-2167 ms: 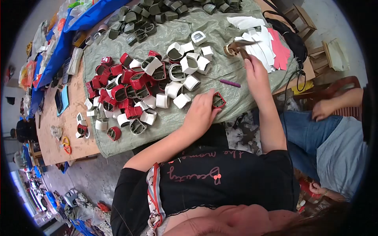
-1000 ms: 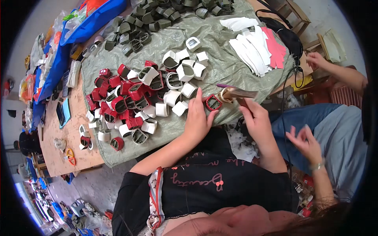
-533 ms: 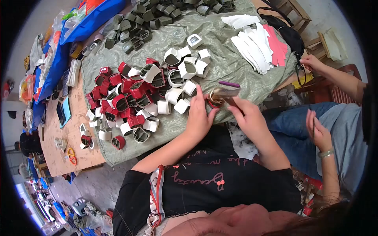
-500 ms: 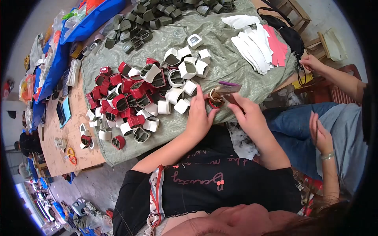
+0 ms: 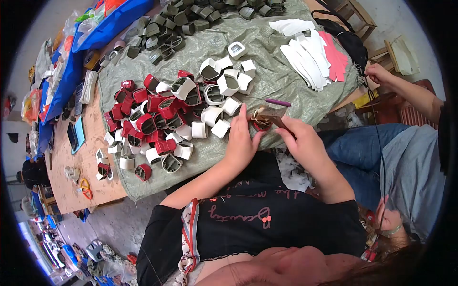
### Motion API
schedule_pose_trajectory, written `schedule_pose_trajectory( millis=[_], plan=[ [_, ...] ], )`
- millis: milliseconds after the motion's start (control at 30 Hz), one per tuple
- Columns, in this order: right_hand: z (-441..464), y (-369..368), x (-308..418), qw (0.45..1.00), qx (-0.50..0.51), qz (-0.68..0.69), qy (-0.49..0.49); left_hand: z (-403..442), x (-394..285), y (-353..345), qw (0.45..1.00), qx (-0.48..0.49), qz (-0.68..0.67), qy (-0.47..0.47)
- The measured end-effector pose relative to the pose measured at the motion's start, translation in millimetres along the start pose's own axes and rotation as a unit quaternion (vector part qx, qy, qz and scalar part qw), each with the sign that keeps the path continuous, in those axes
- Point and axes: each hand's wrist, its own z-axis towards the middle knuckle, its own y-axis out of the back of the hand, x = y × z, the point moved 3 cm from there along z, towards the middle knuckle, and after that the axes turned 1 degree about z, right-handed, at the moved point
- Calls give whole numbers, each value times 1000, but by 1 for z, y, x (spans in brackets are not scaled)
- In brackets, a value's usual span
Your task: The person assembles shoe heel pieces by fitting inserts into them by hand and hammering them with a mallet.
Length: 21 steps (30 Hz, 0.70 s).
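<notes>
My left hand (image 5: pixel 240 138) is at the near edge of the covered table, fingers closed around a small hollow red piece (image 5: pixel 260 126) with a brownish rim. My right hand (image 5: pixel 304 142) grips a flat brown-handled tool (image 5: pixel 274 119) whose end meets the top of that piece; its exact kind is unclear. Just beyond lies a thin tool with a purple handle (image 5: pixel 278 102). Left of my hands is a heap of similar hollow, rounded pieces, some red (image 5: pixel 167 108) and some white (image 5: pixel 210 116).
Dark green pieces (image 5: pixel 191 16) are piled at the back of the green woven sheet (image 5: pixel 260 71). White strips (image 5: pixel 305 57) and pink strips (image 5: pixel 332 57) lie at right. Orange scissors (image 5: pixel 86 189) rest on bare wood. A co-worker's hand (image 5: pixel 379 74) holds a dark cord at right.
The tool in my right hand has turned and tipped down onto the red piece. My left hand stays almost still. The co-worker's lower hand has dropped, drawing a dark cord taut.
</notes>
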Motion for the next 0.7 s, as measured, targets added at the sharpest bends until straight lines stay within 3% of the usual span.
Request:
schedule_pose_trajectory(
  millis=[100,233,367,700],
  plan=[
    [1,13,8,999,16,-21,-41,1,-2,0,1000,15,-16,1],
    [-3,-5,-8,999,33,-29,1,1,-4,2,1000,22,-14,12],
    [-16,20,-9,997,-45,9,-67,2,-4,2,1000,27,-9,4],
    [-28,22,-11,997,-28,25,-72,2,-8,2,1000,25,2,-15]
  ],
)
